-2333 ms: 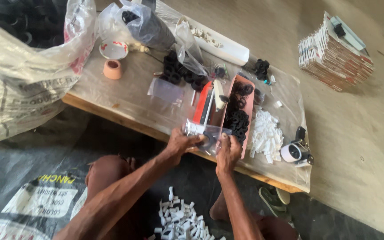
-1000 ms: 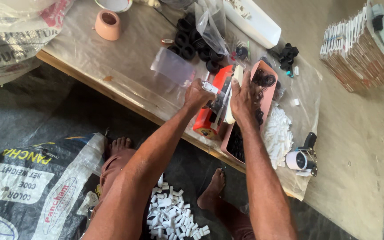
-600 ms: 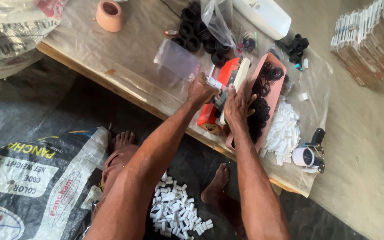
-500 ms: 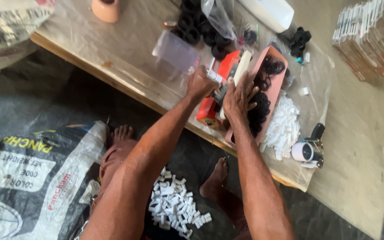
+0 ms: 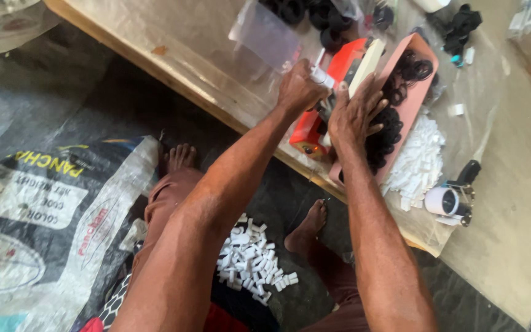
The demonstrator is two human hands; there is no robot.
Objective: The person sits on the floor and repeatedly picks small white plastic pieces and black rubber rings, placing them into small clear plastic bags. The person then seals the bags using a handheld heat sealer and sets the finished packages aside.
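Note:
My left hand (image 5: 299,91) is closed around a small white piece at the top of an orange-red machine (image 5: 322,104) that stands near the front edge of the low wooden table (image 5: 173,67). My right hand (image 5: 354,117) presses flat, fingers spread, on the machine's cream-coloured bar and against a pink tray (image 5: 410,107) filled with black rubber rings. What lies under the right palm is hidden.
A heap of small white pieces (image 5: 416,163) lies right of the tray, with a tape dispenser (image 5: 450,200) beyond. A clear plastic box (image 5: 264,37) and more black rings (image 5: 314,13) sit behind. White pieces (image 5: 250,258) lie on my lap; a printed sack (image 5: 44,203) covers the floor left.
The view has swung down and closer, showing more of the floor and my legs. Both hands moved from the table's front edge up onto the orange-red machine and stay there.

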